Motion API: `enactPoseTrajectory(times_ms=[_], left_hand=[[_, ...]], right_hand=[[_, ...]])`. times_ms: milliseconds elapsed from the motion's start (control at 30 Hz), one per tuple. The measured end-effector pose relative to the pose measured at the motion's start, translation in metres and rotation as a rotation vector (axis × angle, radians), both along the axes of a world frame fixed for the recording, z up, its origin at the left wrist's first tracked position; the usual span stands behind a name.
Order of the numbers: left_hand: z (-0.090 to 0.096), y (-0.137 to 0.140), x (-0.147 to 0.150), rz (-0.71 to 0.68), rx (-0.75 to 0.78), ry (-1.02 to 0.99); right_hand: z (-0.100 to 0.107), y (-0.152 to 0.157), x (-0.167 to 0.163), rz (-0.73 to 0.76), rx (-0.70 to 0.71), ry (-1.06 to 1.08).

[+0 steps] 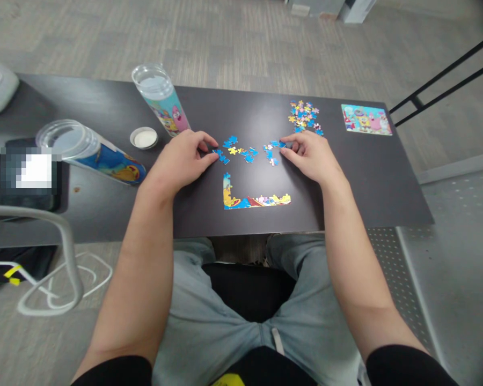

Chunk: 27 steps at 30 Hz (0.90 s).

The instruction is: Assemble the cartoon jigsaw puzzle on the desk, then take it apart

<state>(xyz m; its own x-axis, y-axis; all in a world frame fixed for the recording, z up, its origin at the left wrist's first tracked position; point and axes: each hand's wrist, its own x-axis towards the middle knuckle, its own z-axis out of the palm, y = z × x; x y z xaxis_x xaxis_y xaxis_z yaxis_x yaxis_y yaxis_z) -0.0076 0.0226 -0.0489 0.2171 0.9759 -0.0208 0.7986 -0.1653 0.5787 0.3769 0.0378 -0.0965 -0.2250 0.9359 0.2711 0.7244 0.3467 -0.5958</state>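
Note:
My left hand (181,161) is at the left end of a loose row of mostly blue puzzle pieces (248,156), thumb and forefinger closed around a blue piece at their tips. At the row's right end, my right hand (309,154) has thumb and forefinger on another blue puzzle piece (282,144). Its remaining fingers are curled under. Nearer to me lies a joined L-shaped puzzle border (249,203), its left side and bottom edge fitted together. Beyond my right hand is a heap of mixed puzzle pieces (304,114).
A picture card (366,119) lies at the table's far right. Left of my left hand stand two clear tubes with printed cartoon wraps, one farther (161,99) and one nearer (92,153), with a white lid (144,138) between them. A dark device (28,177) sits farther left.

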Motion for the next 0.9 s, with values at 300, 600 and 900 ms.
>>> enactPoseTrajectory(times_ms=[300,600,900], left_hand=[[-0.007,0.004,-0.008,0.036,-0.013,-0.003],[0.002,-0.004,-0.007,0.059,-0.049,-0.059],[-0.003,-0.003,-0.004,0.011,-0.020,-0.034]], right_hand=[[0.009,-0.007,-0.006,0.003,-0.103,0.041],[0.006,-0.008,-0.008,0.015,-0.117,0.078],[0.005,-0.007,-0.005,0.028,-0.132,0.113]])
